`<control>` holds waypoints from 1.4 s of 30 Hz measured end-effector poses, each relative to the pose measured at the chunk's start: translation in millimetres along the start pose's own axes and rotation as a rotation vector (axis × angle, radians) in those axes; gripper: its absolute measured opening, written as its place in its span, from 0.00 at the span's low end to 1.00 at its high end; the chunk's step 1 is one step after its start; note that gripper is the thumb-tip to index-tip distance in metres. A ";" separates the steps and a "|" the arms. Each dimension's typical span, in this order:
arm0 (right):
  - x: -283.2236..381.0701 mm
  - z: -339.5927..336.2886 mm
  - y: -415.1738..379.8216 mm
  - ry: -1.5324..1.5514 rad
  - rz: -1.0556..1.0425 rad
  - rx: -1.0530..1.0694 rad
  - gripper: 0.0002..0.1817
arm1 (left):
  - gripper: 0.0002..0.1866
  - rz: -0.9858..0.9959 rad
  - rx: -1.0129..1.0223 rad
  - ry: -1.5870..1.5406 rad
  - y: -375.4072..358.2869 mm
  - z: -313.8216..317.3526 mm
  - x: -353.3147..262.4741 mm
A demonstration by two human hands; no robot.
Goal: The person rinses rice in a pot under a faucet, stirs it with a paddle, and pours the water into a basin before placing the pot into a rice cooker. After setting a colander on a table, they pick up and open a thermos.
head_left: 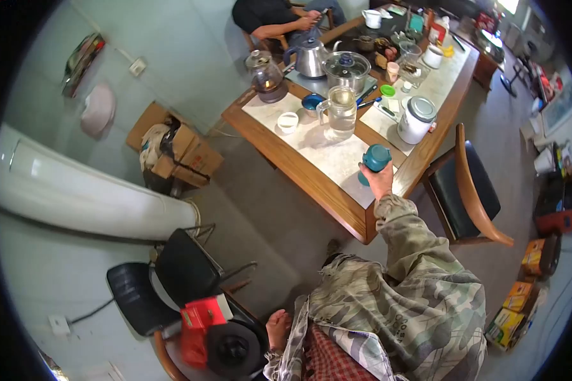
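My right hand (380,180) is wrapped round a teal lidded bottle (377,157) over the near corner of the wooden table (337,216). Its lid faces up, and part of its body is hidden by my fingers. Beyond it stands a clear glass pitcher (341,114) of liquid. A white canister (417,120) with a grey lid is to the right of the pitcher. My left hand (278,329) hangs low by my side with its fingers curled in, near a black chair and a dark round hat-like object (234,350).
Farther along the table are a steel kettle (310,58), a glass pot (346,68), a glass teapot (265,75) and a white lid (287,122). A person (286,22) sits beyond. Chairs (467,190) stand at right and lower left; a cardboard box (187,149) sits by the wall.
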State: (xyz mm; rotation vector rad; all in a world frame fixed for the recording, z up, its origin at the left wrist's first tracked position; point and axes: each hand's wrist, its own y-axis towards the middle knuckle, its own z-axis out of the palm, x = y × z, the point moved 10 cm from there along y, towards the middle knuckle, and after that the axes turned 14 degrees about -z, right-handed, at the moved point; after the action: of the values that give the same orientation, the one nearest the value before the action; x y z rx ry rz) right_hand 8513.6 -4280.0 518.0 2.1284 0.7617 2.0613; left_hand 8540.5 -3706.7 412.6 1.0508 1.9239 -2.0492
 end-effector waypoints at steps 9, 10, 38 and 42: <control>32.0 -4.9 -13.8 -0.198 -0.048 0.139 0.40 | 0.14 0.209 0.092 0.291 114.7 42.8 -155.7; 40.7 -2.7 -13.9 -0.185 -0.101 0.171 0.40 | 0.15 0.203 0.104 0.375 118.0 63.0 -175.5; 287.9 -101.3 -266.0 -0.238 0.070 -0.770 0.42 | 0.48 0.440 1.980 1.360 -184.4 336.8 -114.1; 331.7 -133.5 -326.0 -0.475 -0.037 -0.856 0.48 | 0.48 0.634 2.155 1.426 -228.5 324.3 -55.1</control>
State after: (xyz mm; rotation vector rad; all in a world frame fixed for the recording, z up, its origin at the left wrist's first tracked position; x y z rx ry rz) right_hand 8281.1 -3899.4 705.9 1.8944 -0.1378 1.3638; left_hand 8332.5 -3985.3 611.5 2.8722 -1.9168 -2.0927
